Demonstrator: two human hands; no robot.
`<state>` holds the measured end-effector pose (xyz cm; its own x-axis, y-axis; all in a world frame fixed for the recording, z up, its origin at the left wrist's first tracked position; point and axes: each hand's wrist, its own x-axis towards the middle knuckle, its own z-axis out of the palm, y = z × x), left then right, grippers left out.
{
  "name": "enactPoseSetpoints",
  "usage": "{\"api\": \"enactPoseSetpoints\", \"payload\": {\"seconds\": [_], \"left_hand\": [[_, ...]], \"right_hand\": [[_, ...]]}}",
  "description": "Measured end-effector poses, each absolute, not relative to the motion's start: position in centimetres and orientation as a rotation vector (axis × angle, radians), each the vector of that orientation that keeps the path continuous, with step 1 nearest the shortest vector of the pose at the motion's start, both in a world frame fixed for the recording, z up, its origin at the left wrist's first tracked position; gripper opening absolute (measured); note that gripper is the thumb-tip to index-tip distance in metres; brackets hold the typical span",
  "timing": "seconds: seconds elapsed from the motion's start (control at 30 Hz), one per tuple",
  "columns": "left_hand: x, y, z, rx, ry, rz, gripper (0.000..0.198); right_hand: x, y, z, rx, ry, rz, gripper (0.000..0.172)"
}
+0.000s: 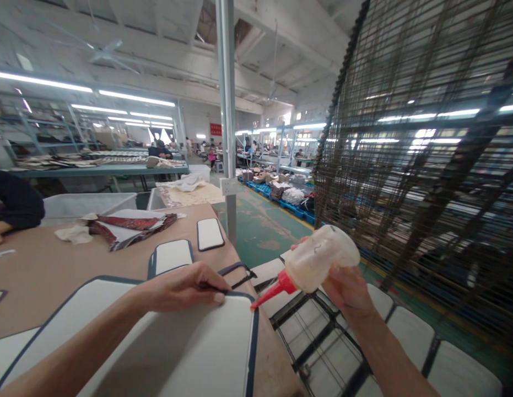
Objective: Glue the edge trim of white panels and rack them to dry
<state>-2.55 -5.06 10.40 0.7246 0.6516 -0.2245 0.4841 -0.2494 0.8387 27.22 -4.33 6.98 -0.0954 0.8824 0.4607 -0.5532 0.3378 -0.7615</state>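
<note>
my right hand (pixel 347 284) wraps translucent red-nozzled bottle (pixel 318 258); left hand (pixel 184 289) half-curled on navy-edged white panel (pixel 190 347), hold unclear; brown tabletop (pixel 37 275) beneath; dark wire rack (pixel 388 143), two o'clock.

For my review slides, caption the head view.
Right hand holds a red-nozzled bottle at the corner of a white panel under the left hand.

1 squeeze bottle (pixel 318 259) | 1 held panel (pixel 185 353) | 2 small panels (pixel 210 234) beyond

Behind the large panel (pixel 190 347) on the table (pixel 37 273) lie small panels (pixel 210 234) and fabric (pixel 132 226).
</note>
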Motion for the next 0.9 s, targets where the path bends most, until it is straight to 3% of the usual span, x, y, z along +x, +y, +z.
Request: {"api": "enactPoseSetpoints", "payload": {"seconds": [0.5,0.73,0.9], "left_hand": [[-4.3,-4.3,8.4,1.636,0.977,0.382,0.031],[-4.8,-4.0,8.1,1.594,0.989,0.397,0.031],[-5.2,-4.0,7.9,1.555,1.034,0.436,0.029]], "right_hand": [[26.2,-5.0,5.3,-0.356,-1.110,1.272,0.058],[26.4,-5.1,4.4,-0.352,-1.192,1.331,0.051],[26.4,-5.4,4.2,-0.394,-1.213,1.345,0.057]]}}
